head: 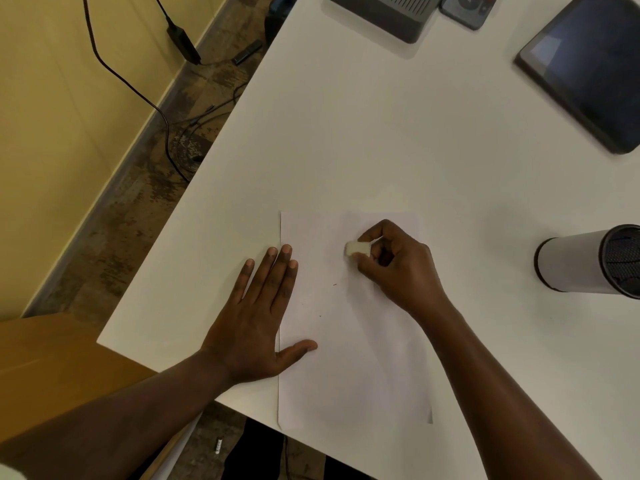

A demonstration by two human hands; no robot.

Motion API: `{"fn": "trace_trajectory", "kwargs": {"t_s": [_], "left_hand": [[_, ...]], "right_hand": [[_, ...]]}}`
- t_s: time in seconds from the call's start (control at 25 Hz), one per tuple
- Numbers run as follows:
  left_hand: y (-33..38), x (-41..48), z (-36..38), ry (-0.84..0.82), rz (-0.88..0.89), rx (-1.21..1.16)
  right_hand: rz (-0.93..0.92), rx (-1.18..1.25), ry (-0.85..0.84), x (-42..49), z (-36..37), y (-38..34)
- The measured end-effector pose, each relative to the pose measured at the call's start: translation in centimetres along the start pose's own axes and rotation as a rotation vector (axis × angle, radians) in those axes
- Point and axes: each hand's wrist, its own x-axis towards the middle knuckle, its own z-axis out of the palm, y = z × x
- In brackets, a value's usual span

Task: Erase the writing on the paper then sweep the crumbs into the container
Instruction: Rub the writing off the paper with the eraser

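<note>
Your left hand (256, 317) lies flat, fingers spread, on the left edge of the paper (349, 358) at the table's (381, 133) near edge. Your right hand (398, 268) pinches the eraser (357, 249) over the paper's far part. The container (585, 261) lies far right.

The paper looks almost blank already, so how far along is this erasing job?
Mostly erased: no writing shows on the paper. In hand: the right hand pinches a white eraser on the sheet while the left hand holds its edge flat. Left: a few dark crumbs remain, unswept; the container stands apart to the right.
</note>
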Motion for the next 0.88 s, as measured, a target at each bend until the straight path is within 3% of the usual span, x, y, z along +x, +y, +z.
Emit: {"fn": "trace_trajectory", "kwargs": {"t_s": [0.08,0.24,0.44,0.6,0.72,0.88], "left_hand": [[0.0,0.0,0.0,0.003,0.002,0.002],[0.0,0.0,0.0,0.003,-0.001,-0.008],[0.0,0.0,0.1,0.002,0.000,-0.004],[0.0,0.0,0.0,0.004,0.002,-0.003],[0.0,0.0,0.0,0.007,0.003,0.000],[0.0,0.0,0.0,0.004,0.003,0.012]], "right_hand": [[-0.001,-0.005,0.043,-0.2,0.3,-0.2],[-0.039,-0.076,-0.216,0.3,-1.4,0.0],[-0.051,-0.016,-0.025,-0.1,-0.6,-0.1],[-0.085,-0.116,-0.231,-0.1,-1.7,0.3],[-0.079,-0.093,-0.103,-0.9,-1.1,0.2],[-0.097,-0.145,-0.114,-2.8,0.7,0.6]]}}
